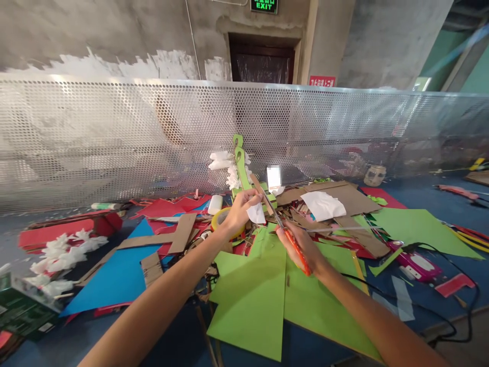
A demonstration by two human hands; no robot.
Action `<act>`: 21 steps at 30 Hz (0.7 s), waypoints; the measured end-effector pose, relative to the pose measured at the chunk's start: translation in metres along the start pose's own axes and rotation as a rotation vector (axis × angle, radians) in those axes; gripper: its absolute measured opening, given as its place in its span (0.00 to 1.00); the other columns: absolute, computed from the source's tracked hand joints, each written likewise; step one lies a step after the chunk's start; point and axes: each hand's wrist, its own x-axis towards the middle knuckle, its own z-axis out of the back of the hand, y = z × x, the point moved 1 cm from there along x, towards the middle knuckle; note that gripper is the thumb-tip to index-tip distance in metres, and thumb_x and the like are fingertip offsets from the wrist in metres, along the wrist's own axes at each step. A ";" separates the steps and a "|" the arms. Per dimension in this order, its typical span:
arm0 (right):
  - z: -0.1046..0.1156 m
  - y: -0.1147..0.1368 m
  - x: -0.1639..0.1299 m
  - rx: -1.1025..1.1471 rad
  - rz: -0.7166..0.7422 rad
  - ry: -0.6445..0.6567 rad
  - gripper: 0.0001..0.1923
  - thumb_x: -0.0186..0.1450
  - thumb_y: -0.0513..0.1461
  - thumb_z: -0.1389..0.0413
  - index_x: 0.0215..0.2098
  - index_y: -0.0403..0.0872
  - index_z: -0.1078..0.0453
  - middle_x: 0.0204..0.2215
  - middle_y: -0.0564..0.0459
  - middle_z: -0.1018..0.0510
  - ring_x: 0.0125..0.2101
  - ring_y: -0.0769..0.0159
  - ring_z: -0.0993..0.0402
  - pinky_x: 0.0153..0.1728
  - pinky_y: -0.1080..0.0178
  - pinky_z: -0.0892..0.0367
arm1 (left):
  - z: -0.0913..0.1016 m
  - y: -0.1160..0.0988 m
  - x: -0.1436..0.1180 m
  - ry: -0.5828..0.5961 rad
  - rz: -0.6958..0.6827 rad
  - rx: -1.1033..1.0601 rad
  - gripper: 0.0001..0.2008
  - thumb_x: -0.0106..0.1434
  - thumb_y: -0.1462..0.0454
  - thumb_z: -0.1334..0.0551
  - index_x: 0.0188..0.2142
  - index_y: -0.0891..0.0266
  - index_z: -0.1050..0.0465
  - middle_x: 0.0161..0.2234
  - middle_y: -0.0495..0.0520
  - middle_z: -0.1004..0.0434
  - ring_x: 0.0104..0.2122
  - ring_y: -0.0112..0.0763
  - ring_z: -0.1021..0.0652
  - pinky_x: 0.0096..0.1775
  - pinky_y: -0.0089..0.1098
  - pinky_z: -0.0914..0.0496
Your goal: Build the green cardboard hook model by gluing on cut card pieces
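Both hands meet above the green paper (252, 300) on the worktop (428, 196). Right hand (305, 247) has its fingers wrapped round the orange scissors (290, 239), long axis running up-left, blades aimed at the white scrap (256, 214) pinched in the left hand (239, 211) fingers.

The green box (21, 308) is cut off by the left edge.

wall (95, 30): bare grey concrete w/ white patches
door (262, 63): dark, centre back
sign (264, 5): green EXIT above door
screen (114, 132): perforated metal, full width
floor (431, 196): blue
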 end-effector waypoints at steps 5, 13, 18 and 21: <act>0.001 -0.001 0.000 0.021 0.009 -0.015 0.20 0.77 0.55 0.53 0.36 0.51 0.36 0.23 0.59 0.32 0.25 0.63 0.35 0.32 0.61 0.41 | -0.003 0.003 0.001 0.003 0.020 0.004 0.19 0.64 0.50 0.34 0.27 0.60 0.33 0.22 0.46 0.37 0.21 0.25 0.37 0.25 0.30 0.43; 0.005 0.003 0.001 -0.025 0.050 -0.041 0.20 0.76 0.53 0.53 0.31 0.51 0.41 0.24 0.57 0.32 0.27 0.62 0.35 0.33 0.61 0.41 | 0.005 0.000 0.004 -0.057 0.049 0.132 0.16 0.66 0.50 0.36 0.32 0.61 0.27 0.23 0.47 0.37 0.24 0.29 0.35 0.27 0.31 0.43; 0.009 0.002 0.002 -0.002 0.008 0.035 0.19 0.75 0.54 0.50 0.33 0.50 0.38 0.20 0.60 0.38 0.23 0.66 0.40 0.28 0.62 0.46 | 0.012 0.004 0.006 -0.073 -0.032 0.135 0.17 0.66 0.50 0.37 0.32 0.62 0.26 0.24 0.47 0.36 0.25 0.28 0.36 0.28 0.31 0.43; 0.008 -0.001 0.002 0.012 0.008 0.053 0.19 0.75 0.54 0.48 0.33 0.51 0.38 0.20 0.61 0.38 0.23 0.66 0.40 0.28 0.63 0.46 | 0.014 0.010 0.007 -0.053 -0.049 0.061 0.18 0.66 0.49 0.36 0.31 0.61 0.28 0.24 0.46 0.36 0.24 0.27 0.37 0.28 0.30 0.43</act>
